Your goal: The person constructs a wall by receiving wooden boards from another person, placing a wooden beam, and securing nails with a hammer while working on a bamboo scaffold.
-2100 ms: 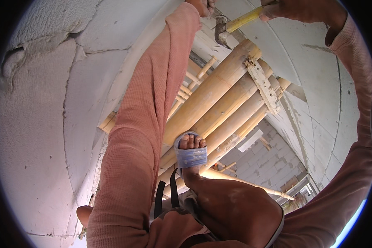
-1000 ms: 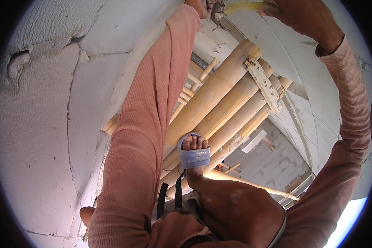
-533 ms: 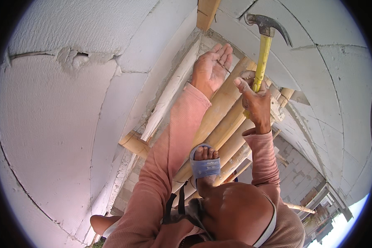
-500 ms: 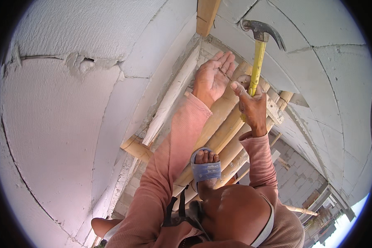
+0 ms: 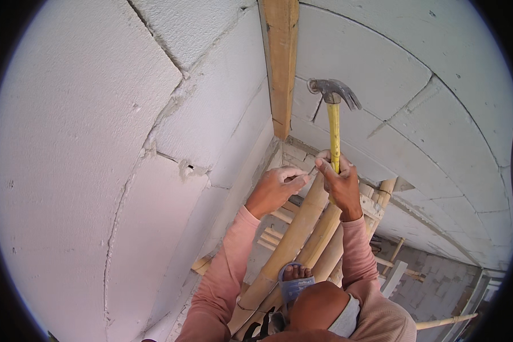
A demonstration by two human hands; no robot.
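In my right hand (image 5: 344, 188) is a claw hammer (image 5: 334, 128), its yellow handle upright and its dark metal head at the top. The fingers are closed round the lower handle. A thin dark nail (image 5: 312, 170) spans the small gap between my two hands. My left hand (image 5: 272, 189) is closed in a pinch, thumb and fingertips at the nail's near end. The fingertips of my right hand lie close to its other end. Both hands are raised in front of the wall corner, above the bamboo poles.
A wooden post (image 5: 281, 62) runs down the corner between pale block walls (image 5: 211, 108). Below lie several bamboo poles (image 5: 293, 231) side by side, with my sandalled foot (image 5: 295, 279) on them. Lower down at the right stands a grey block wall (image 5: 422, 285).
My left hand has gone from an open palm to a pinch at the nail. The hammer sits lower in view and more upright. The view has tilted up, showing more of the post.
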